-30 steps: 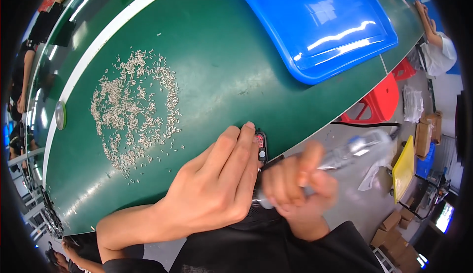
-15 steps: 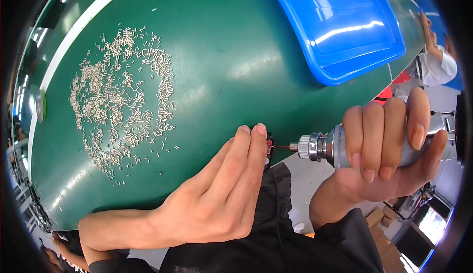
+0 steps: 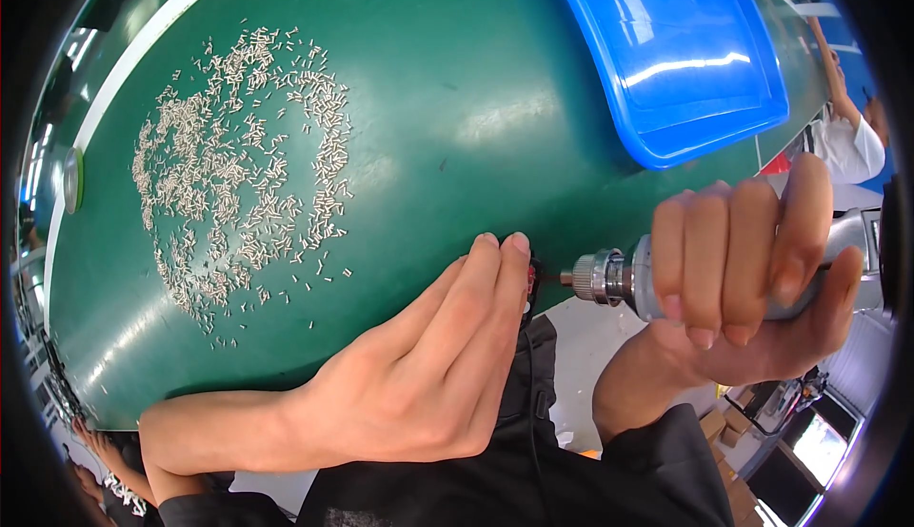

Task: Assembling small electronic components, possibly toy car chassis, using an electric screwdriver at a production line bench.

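My left hand lies at the near edge of the green table, fingers together, holding a small dark part under its fingertips. My right hand is wrapped around a silver electric screwdriver held level. Its tip points left at the small part and meets it beside my left fingertips. Most of the small part is hidden by my fingers.
A wide scatter of several small silver screws covers the table's left half. A blue plastic tray lies at the far right. Another person in white is at the right rim. Boxes stand on the floor below.
My right hand has brought the screwdriver up from below the table edge and turned it level, with its tip now against the part. My left hand has stayed in place.
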Motion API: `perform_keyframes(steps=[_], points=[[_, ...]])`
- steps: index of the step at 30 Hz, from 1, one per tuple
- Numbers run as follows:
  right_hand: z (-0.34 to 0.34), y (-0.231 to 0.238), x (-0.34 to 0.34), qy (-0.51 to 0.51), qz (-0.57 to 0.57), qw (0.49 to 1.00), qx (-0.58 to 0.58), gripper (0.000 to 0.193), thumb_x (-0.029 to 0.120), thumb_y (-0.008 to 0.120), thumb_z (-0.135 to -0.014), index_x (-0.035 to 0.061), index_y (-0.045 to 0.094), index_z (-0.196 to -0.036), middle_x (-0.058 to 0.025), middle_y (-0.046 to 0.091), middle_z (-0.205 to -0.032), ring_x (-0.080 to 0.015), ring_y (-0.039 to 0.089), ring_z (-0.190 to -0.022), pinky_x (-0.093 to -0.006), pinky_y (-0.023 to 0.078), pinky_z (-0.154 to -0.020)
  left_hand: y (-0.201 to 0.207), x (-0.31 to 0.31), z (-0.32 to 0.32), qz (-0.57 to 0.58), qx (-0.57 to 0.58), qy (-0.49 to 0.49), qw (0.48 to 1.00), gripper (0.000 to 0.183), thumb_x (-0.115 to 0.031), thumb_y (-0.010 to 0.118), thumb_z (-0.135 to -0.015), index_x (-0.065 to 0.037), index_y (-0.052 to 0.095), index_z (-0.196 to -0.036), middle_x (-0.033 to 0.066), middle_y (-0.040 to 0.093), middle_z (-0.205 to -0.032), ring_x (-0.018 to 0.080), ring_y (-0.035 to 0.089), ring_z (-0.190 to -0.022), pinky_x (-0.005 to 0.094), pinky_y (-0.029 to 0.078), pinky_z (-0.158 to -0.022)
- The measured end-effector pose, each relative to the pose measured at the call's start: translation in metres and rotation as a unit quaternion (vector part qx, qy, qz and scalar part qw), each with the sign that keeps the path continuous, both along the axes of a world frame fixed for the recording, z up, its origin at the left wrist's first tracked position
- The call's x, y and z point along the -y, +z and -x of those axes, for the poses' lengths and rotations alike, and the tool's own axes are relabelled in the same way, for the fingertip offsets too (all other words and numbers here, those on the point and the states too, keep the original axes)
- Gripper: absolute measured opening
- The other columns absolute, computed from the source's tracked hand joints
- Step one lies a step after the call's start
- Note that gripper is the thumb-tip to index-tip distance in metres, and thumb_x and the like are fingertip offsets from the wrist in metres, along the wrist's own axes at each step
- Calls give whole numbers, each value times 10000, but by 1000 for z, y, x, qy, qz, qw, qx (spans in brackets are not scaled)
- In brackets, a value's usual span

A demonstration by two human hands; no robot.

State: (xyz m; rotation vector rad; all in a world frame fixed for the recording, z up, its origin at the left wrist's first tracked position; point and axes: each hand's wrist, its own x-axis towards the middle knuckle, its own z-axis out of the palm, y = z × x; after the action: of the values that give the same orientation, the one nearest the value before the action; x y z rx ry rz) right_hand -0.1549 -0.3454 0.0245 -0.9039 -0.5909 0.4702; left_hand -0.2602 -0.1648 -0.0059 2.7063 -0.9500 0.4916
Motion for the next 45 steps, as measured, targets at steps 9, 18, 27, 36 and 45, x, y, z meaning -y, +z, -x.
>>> perform_keyframes(steps=[9,18,27,36,45], points=[[2,12,-12,15,109,990,88,236,262,449,-960,100,393,-798,3,432,-509,-108,419,-405,-261,379,-455,-4,-2,-1,25,4,-22,999,345,-14,604,-601,173,626,-890,299,608,-1059,356,611,-917,370,553,-780],[7,2,-23,26,-42,997,60,207,254,435,-959,76,423,-853,29,358,-491,-91,335,-390,-257,331,-433,4,-11,11,10,10,-13,1000,409,-62,581,-626,140,625,-978,264,608,-1083,343,584,-1030,382,477,-929],[19,-16,-11,-108,-97,987,-73,175,241,429,-961,78,451,-901,44,310,-468,-72,300,-390,-238,297,-426,11,-123,127,79,-17,317,945,483,117,554,-685,64,553,-1165,208,589,-1129,373,562,-1047,442,455,-934],[30,-34,-35,-104,-141,966,-190,167,222,439,-941,82,450,-851,35,295,-476,-71,275,-384,-248,298,-416,-14,-324,269,-106,41,779,617,601,-34,576,-851,49,311,-1384,319,364,-1379,466,365,-1272,471,318,-1064],[34,-37,-30,-128,-147,959,-206,175,229,450,-939,86,435,-839,39,284,-475,-69,264,-379,-243,291,-406,12,-202,56,61,69,442,892,239,-24,663,-791,-5,632,-1028,127,594,-1060,305,588,-969,372,499,-814]])
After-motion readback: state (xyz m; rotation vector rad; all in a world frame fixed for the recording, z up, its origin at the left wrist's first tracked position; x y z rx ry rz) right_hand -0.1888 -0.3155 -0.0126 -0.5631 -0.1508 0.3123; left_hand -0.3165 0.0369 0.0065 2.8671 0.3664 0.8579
